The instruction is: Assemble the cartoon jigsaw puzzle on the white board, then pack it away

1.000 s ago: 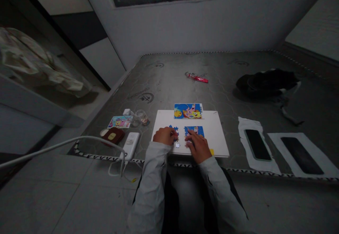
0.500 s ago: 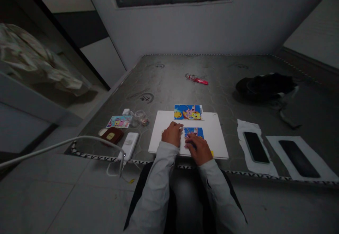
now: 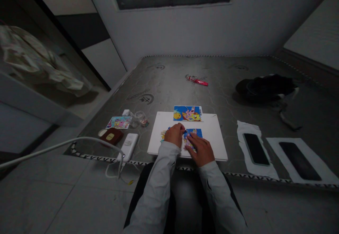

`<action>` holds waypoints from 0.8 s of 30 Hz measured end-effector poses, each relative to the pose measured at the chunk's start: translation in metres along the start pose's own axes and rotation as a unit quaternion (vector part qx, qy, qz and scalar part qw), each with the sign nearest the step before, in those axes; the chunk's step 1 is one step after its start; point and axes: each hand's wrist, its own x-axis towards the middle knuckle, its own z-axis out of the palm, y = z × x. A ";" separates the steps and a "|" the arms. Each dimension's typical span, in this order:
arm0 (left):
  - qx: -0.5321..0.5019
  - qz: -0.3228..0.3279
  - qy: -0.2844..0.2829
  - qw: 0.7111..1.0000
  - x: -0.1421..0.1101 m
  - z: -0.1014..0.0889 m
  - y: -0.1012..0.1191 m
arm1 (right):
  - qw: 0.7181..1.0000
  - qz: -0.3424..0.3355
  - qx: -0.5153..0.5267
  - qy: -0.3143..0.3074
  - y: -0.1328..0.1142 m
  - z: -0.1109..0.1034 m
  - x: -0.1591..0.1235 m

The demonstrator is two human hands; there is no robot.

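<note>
A small blue jigsaw puzzle with a cartoon picture, partly assembled, lies on a white board. My left hand is closed in a pinch at the puzzle's upper left edge; whatever its fingertips hold is too small to make out. My right hand rests over the puzzle's lower right part, its fingers stretched out and apart, covering some of the picture. Loose colourful pieces show beside my left hand, partly hidden by it. Above the puzzle is a blue cartoon picture card.
To the left are a second picture card, a clear plastic cup, a brown case and a white power bank with a cable. A phone, a dark slab and a black bag lie right. A red wrapper lies further back.
My left fingertips have moved slightly right to the puzzle's edge, uncovering loose pieces. My right hand has shifted a little right and flattened, and the yellow bit beside it is now out of sight.
</note>
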 end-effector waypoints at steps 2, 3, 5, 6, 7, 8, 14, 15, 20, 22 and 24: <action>-0.017 0.001 0.015 1.000 0.001 0.001 -0.001 | 1.000 -0.001 -0.007 0.001 -0.001 0.000 0.000; -0.025 0.000 0.027 0.999 0.001 0.000 -0.002 | 1.000 -0.001 -0.010 0.003 -0.001 0.000 0.000; -0.031 -0.012 0.055 0.998 0.001 -0.003 -0.004 | 1.000 -0.002 -0.014 0.007 -0.002 -0.001 0.000; -0.026 -0.023 0.066 0.997 0.001 -0.005 -0.006 | 1.000 -0.001 -0.017 0.009 -0.002 -0.001 0.000; -0.016 -0.035 0.073 0.997 0.001 -0.008 -0.008 | 1.000 0.000 -0.019 0.010 -0.002 -0.001 0.000; -0.002 -0.049 0.074 0.996 0.001 -0.010 -0.010 | 1.000 0.000 -0.021 0.011 -0.002 -0.001 0.000; 0.046 -0.068 0.054 0.995 -0.002 -0.011 -0.015 | 1.000 -0.003 -0.022 0.021 -0.001 0.001 -0.001; 0.043 -0.046 0.042 0.997 -0.002 -0.010 -0.014 | 1.000 -0.004 -0.021 0.020 -0.001 0.001 -0.001; 0.036 0.024 -0.034 0.998 -0.003 -0.004 -0.007 | 1.000 -0.002 -0.022 0.016 -0.001 0.001 0.000; 0.028 0.020 -0.033 0.999 -0.002 -0.002 -0.005 | 1.000 -0.006 -0.022 0.013 0.000 0.001 -0.001; 0.013 0.011 -0.022 1.000 0.000 0.000 -0.004 | 1.000 -0.010 -0.021 0.013 -0.001 0.001 -0.001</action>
